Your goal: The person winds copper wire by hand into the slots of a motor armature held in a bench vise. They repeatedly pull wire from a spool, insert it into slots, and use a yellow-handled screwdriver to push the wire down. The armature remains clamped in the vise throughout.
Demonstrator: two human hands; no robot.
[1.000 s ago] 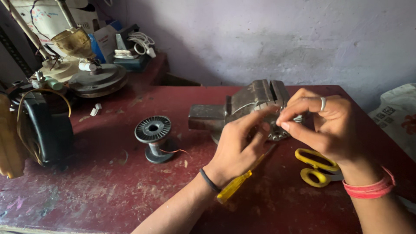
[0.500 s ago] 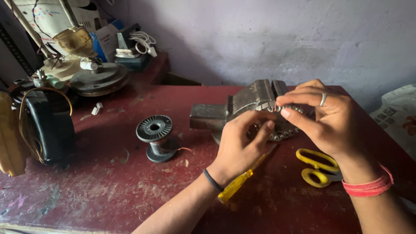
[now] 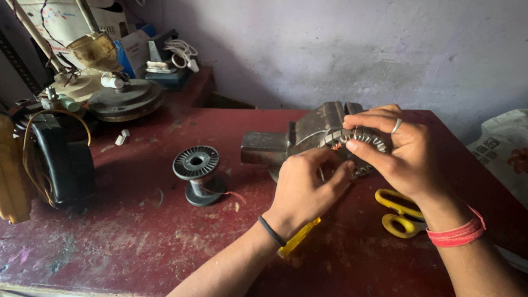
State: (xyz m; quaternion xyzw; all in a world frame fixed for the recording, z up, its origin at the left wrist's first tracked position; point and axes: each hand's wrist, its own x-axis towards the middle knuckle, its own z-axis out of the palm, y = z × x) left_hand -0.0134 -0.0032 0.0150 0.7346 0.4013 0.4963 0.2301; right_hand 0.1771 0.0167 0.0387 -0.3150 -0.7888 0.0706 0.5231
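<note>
1. A round, toothed metal core (image 3: 356, 141), ring-shaped with slots around its rim, sits at the far end of a grey bench vise (image 3: 308, 137) on the dark red table (image 3: 137, 242). Whether the vise clamps it or it only rests against it cannot be told, since the hands cover the contact.
2. The right hand (image 3: 407, 154), with a ring on one finger and a red band at the wrist, arches over the core from above; its fingers are curled together and press on the toothed rim, the thumb tip near the front edge.
3. The left hand (image 3: 305, 190), a dark band on its wrist, comes up from below; its fingers are bunched and pinch at the lower edge of the core, though what lies between the fingertips is too small to make out.
4. How much winding the slots carry is hidden, so how far the work stands cannot be judged beyond this: the core is in place and both hands are on it.
5. A yellow-handled tool (image 3: 297, 239) lies under the left wrist, yellow scissors (image 3: 399, 212) beside the right wrist.
6. A black spool (image 3: 197, 173) stands upright, well left of the vise.
</note>
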